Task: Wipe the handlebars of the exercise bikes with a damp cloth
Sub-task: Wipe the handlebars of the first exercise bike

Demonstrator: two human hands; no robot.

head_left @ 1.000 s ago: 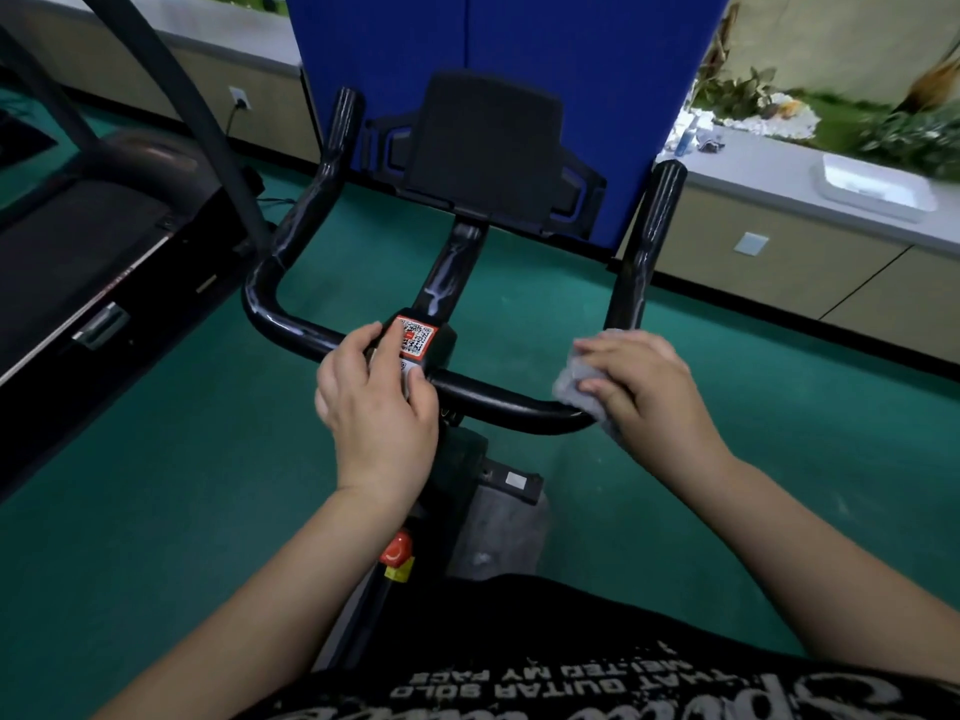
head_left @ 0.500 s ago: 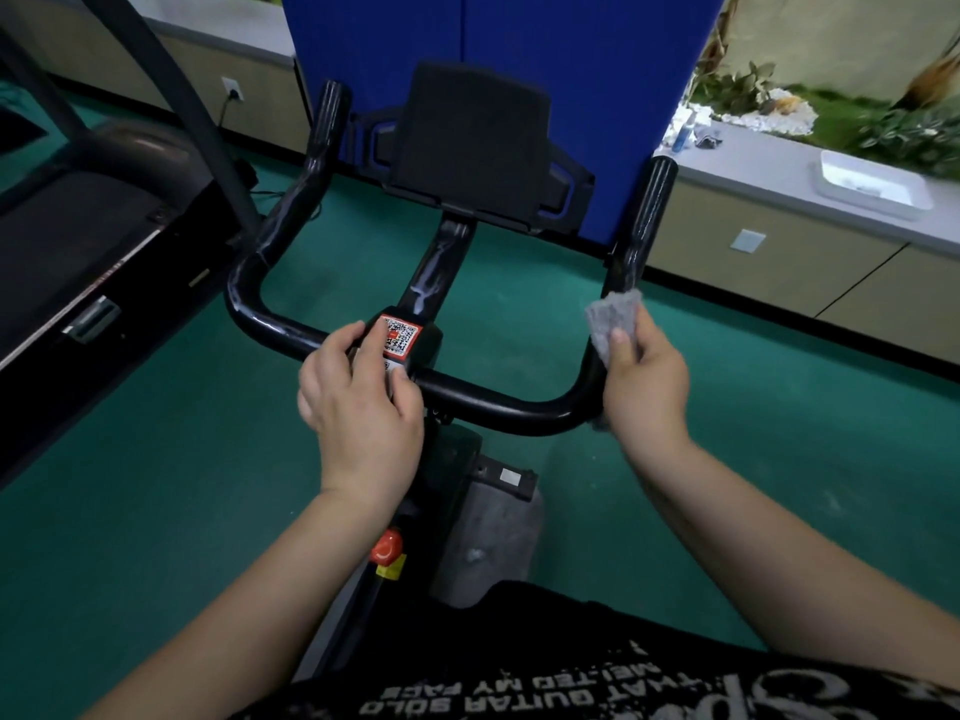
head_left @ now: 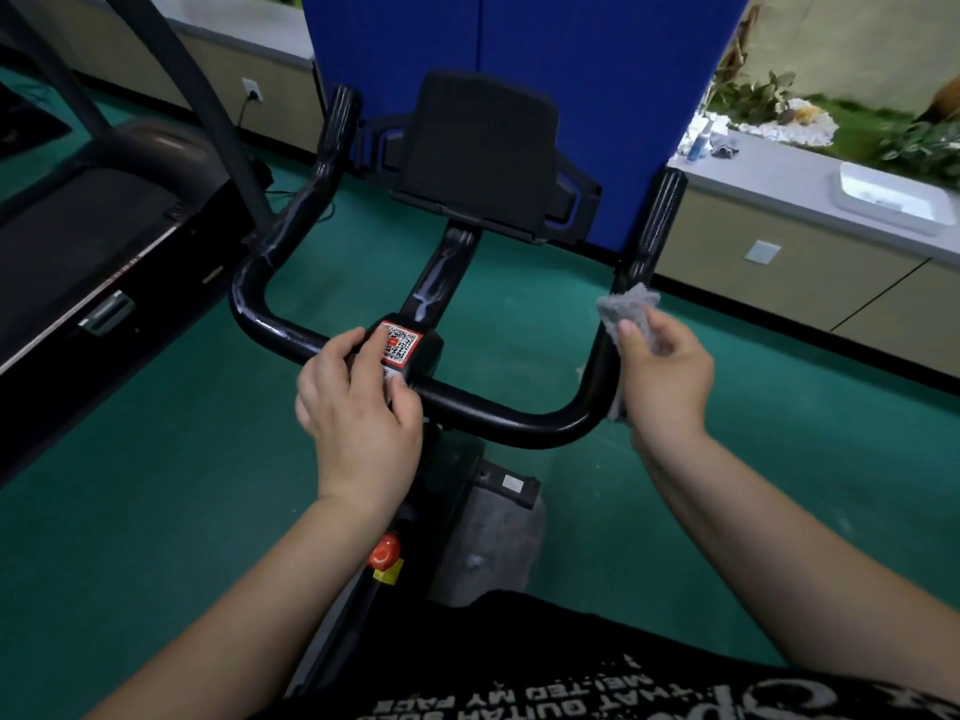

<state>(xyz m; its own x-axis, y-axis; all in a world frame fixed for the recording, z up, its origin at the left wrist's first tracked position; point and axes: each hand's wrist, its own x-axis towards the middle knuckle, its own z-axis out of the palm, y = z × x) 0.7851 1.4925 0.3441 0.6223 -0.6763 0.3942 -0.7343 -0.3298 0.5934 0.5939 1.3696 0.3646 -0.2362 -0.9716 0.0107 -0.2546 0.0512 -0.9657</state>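
The exercise bike's black U-shaped handlebar (head_left: 498, 415) fills the middle of the view, with a black tablet holder (head_left: 483, 148) above its stem. My left hand (head_left: 358, 407) grips the crossbar just left of the stem clamp, which carries a red QR sticker (head_left: 399, 344). My right hand (head_left: 662, 371) holds a grey cloth (head_left: 626, 306) wrapped against the lower part of the right upright bar. The cloth's top sticks out above my thumb, and a bit hangs below my palm.
A treadmill (head_left: 104, 252) stands close on the left. A blue partition (head_left: 519, 44) rises behind the bike. A counter (head_left: 769, 174) at the right holds a white tray (head_left: 891, 197) and a spray bottle (head_left: 698, 140). Green floor (head_left: 156, 485) surrounds the bike.
My right hand has carried the cloth from the right end of the crossbar round the bend and up onto the right upright bar. The left hand has kept its grip by the stem.
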